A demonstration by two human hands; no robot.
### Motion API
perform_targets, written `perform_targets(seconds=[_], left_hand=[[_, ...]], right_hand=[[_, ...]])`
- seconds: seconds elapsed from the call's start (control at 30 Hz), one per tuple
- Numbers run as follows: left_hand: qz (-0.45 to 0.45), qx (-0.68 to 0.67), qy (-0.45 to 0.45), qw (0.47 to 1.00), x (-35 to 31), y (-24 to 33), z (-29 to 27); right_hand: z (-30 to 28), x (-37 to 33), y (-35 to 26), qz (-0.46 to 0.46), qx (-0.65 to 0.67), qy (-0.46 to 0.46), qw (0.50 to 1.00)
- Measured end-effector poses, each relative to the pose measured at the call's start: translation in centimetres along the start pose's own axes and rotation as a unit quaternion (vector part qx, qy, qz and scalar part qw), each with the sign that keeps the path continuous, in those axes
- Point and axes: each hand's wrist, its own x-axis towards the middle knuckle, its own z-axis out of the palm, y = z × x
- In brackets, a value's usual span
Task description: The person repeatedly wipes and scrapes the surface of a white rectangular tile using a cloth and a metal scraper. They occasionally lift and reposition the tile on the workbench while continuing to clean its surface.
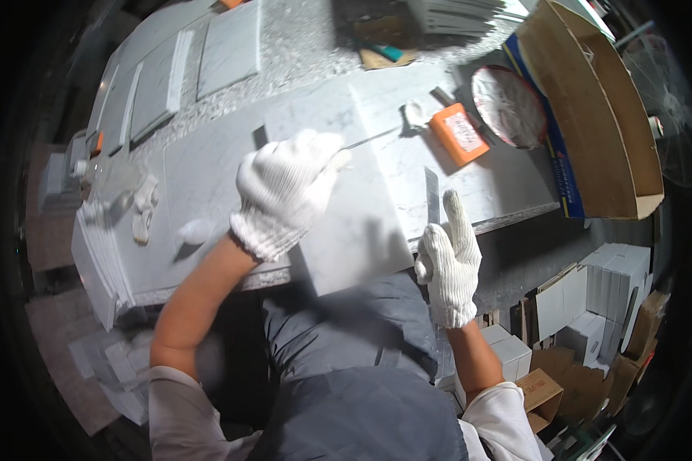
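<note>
My left hand (288, 192), in a white knit glove, is closed over a pale marble-look tile (354, 230) whose near end juts past the table's front edge. A thin grey strip (373, 139) sticks out from its fingers to the right. Beyond its knuckles shows a small dark flat piece (260, 137); whether it belongs to the strip I cannot tell. My right hand (452, 269), gloved alike, grips a flat metal blade (432, 192) between thumb and fingers, blade upright, one finger stretched out. This hand is just off the table's front edge.
An orange container (459, 134) and a red-rimmed round dish (509, 106) of white material lie at the right, by a long cardboard box (592, 115). Several tiles (161, 92) rest at the far left. White boxes (615, 284) stand below right.
</note>
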Motion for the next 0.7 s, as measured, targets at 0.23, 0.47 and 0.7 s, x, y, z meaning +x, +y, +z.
perform_targets(seconds=[0.23,0.47,0.7], left_hand=[[0.135,0.024,-0.163,0.977,14.1,4.7,7.3],[0.086,0.166,-0.295,0.937,21.9,7.8,14.0],[-0.017,0.021,-0.205,0.978,21.1,5.3,13.8]], right_hand=[[-5.9,-1.0,0.4,-0.032,0.033,0.112,0.993],[-8.9,-1.0,0.0,-0.008,0.052,0.187,0.981],[-11.2,1.1,-1.1,-0.034,0.010,0.190,0.981]])
